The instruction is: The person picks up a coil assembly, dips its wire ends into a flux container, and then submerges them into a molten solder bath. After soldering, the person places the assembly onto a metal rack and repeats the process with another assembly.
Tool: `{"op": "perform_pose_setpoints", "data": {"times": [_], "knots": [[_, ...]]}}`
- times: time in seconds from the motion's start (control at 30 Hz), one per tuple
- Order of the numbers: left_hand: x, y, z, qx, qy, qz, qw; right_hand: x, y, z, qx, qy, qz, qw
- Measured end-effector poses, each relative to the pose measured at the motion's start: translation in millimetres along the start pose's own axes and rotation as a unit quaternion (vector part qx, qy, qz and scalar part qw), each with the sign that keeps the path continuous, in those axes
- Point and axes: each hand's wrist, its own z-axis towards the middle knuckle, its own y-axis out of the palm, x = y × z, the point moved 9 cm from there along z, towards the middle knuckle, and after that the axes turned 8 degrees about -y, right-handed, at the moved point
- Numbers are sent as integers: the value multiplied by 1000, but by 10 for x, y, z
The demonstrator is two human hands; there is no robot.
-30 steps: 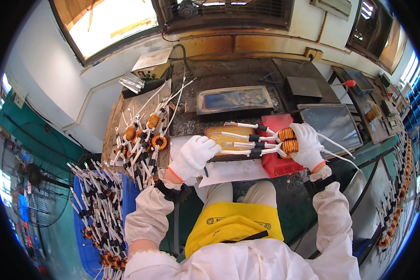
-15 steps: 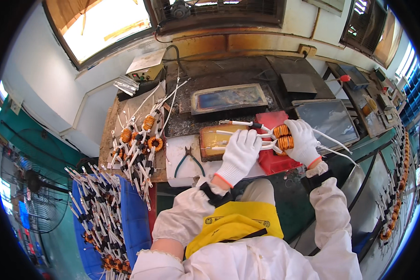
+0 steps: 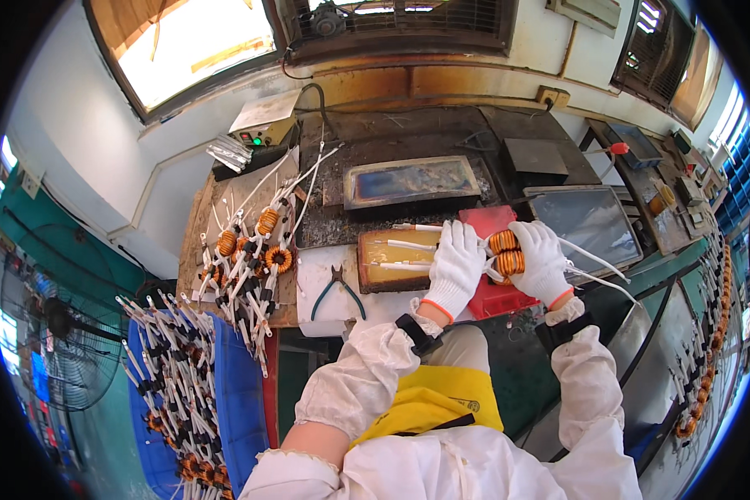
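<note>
Both my hands wear white knit gloves. My right hand [image 3: 541, 257] is closed round the right side of a pair of copper-wound ring coils [image 3: 505, 256], with white sleeved leads sticking out past it to the right. My left hand [image 3: 458, 260] is closed over the white leads [image 3: 412, 245] on the coils' left side; its fingertips hide where they meet the coils. The lead ends stretch left over a shallow rectangular pan [image 3: 365, 268] of amber material. Beneath the coils lies a red plastic tray [image 3: 485, 220].
Behind the amber pan stands a metal solder pot [image 3: 411, 180]. Green-handled pliers [image 3: 338, 292] lie left of the pan. More coils [image 3: 266, 221] with leads are heaped on the bench's left, above a blue crate [image 3: 246, 400] full of them. A grey-topped pan [image 3: 583, 223] sits at right.
My left hand has slid right along the leads, closer to the coils, and sits more upright. The black-sleeved lead end that showed above it is now mostly covered. My right hand stays on the coils.
</note>
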Motion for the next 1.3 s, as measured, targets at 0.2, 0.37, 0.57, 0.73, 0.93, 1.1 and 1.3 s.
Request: {"op": "perform_pose_setpoints", "data": {"times": [0.2,0.37,0.57,0.73,0.93,1.1,1.3], "knots": [[-76,-32,-20,54,46,-97,993,-22,-16,40,-6,2,-5,1000],[-125,-38,9,24,49,-130,990,-14,5,58,-12,4,-17,1000],[-176,30,3,-5,45,-147,988,-67,-16,120,-23,6,-27,999],[-231,84,-14,-28,29,-158,987,-122,-19,177,-42,1,-38,998],[-258,91,-26,-38,28,-180,983,-141,-24,185,-42,-3,-47,998],[-289,161,-35,-25,22,-211,977,-112,34,182,-66,14,-36,997],[-301,202,-45,-45,18,-220,974,-148,23,210,-72,11,-42,996]]}}
